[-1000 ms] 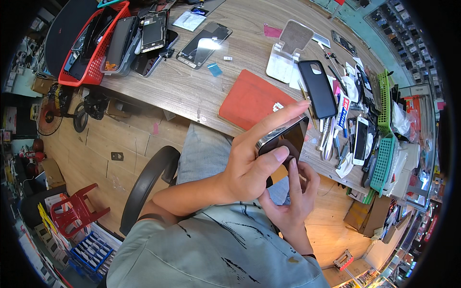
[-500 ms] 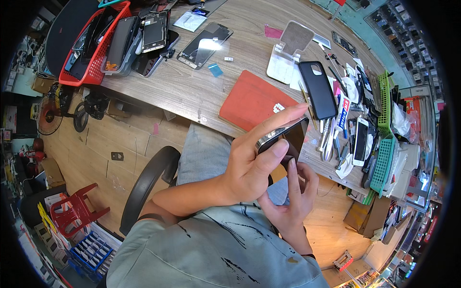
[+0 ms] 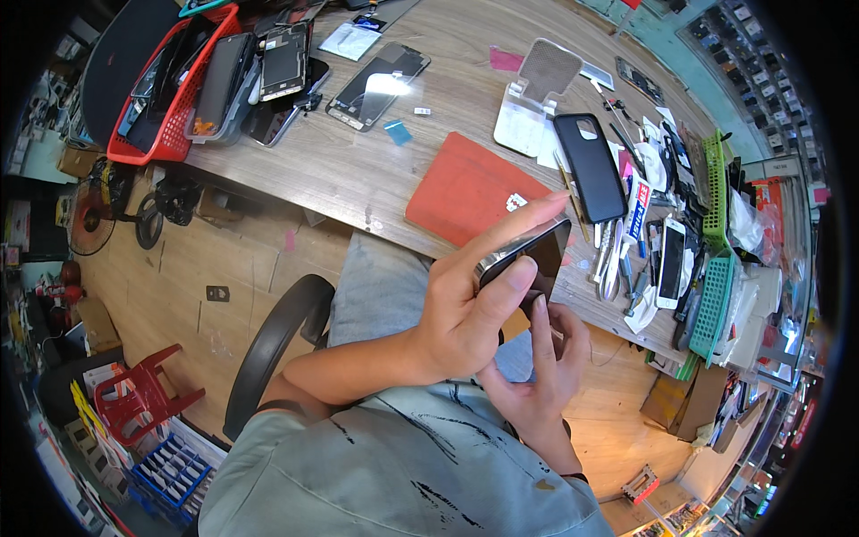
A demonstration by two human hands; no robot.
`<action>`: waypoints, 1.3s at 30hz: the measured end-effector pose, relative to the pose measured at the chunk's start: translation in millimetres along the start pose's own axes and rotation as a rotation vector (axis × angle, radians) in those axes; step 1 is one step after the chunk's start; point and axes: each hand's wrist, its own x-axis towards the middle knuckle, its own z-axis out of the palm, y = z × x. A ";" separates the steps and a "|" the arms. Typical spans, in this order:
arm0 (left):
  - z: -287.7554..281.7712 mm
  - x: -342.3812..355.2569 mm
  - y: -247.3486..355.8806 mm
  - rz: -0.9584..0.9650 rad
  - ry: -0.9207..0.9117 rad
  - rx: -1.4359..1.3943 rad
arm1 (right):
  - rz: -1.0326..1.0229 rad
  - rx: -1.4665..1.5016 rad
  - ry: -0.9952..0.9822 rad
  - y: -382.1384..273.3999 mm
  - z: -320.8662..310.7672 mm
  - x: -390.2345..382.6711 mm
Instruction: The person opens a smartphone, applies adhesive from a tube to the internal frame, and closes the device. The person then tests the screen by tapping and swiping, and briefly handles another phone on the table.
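Two hands work on one dark smartphone, which we hold in the air above our lap, just off the near edge of the wooden tabletop and not resting on it. Our left hand is closed around the phone: the thumb presses along its near side, and the index finger stretches along its far edge. Our right hand sits below and just behind the phone with its fingers curled loosely, its raised index finger touching the phone's lower end; we cannot tell whether it grips anything. On the tabletop, a red mat lies near the near edge, just beyond the phone. A black phone case lies to the right of the mat, beside a white stand. Farther right, toward the right edge, we see loose hand tools and phones next to green baskets. A red basket filled with phones and tablets occupies the far left corner, and a bare phone screen lies near it. A red plastic stool stands on the floor at the left.
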 end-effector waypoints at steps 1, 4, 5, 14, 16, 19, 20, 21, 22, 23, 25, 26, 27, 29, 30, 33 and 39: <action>-0.8 1.3 -0.6 0.010 -0.007 0.011 | 0.002 -0.006 -0.006 -0.3 -0.6 0.2; -2.4 3.6 -0.8 0.031 -0.023 0.040 | 0.016 0.018 -0.005 2.0 0.6 -1.8; -2.9 3.2 -0.6 0.033 -0.027 0.048 | 0.017 0.022 0.000 2.7 1.3 -2.4; -3.8 5.3 2.9 0.089 -0.016 0.116 | 0.001 0.027 0.015 3.0 1.8 -3.1; -4.5 5.2 3.4 0.087 -0.022 0.116 | 0.009 0.031 0.010 2.7 2.2 -3.8; -4.7 5.0 5.8 0.055 -0.031 0.092 | 0.008 0.048 0.016 1.9 2.3 -2.6; -4.3 5.1 6.7 0.048 -0.031 0.083 | 0.003 0.051 0.024 2.5 2.9 -2.9; -4.2 5.1 7.0 0.044 -0.032 0.076 | -0.001 0.054 0.031 3.7 3.9 -3.5; -4.0 5.2 7.5 0.039 -0.033 0.069 | -0.006 0.056 0.038 4.4 4.4 -3.9; -4.0 5.3 7.6 0.037 -0.034 0.065 | -0.007 0.053 0.036 4.5 4.2 -3.9; -4.1 5.3 7.5 0.032 -0.033 0.061 | -0.010 0.045 0.031 4.4 3.6 -3.8; -4.4 5.1 7.1 0.030 -0.032 0.061 | -0.013 0.044 0.033 4.6 3.6 -3.8; -4.1 4.9 6.9 0.028 -0.029 0.060 | -0.015 0.043 0.035 4.7 3.6 -3.8; -3.0 4.7 6.7 0.023 -0.024 0.053 | -0.017 0.042 0.038 4.8 3.2 -3.7; -2.5 4.7 6.8 0.020 -0.021 0.052 | -0.018 0.043 0.039 4.9 2.9 -3.4; -1.7 5.6 7.4 0.004 -0.014 0.043 | -0.026 0.045 0.047 6.0 3.4 -2.8; 3.2 10.1 11.6 -0.044 -0.011 -0.098 | -0.035 0.036 0.029 4.3 -0.8 -0.2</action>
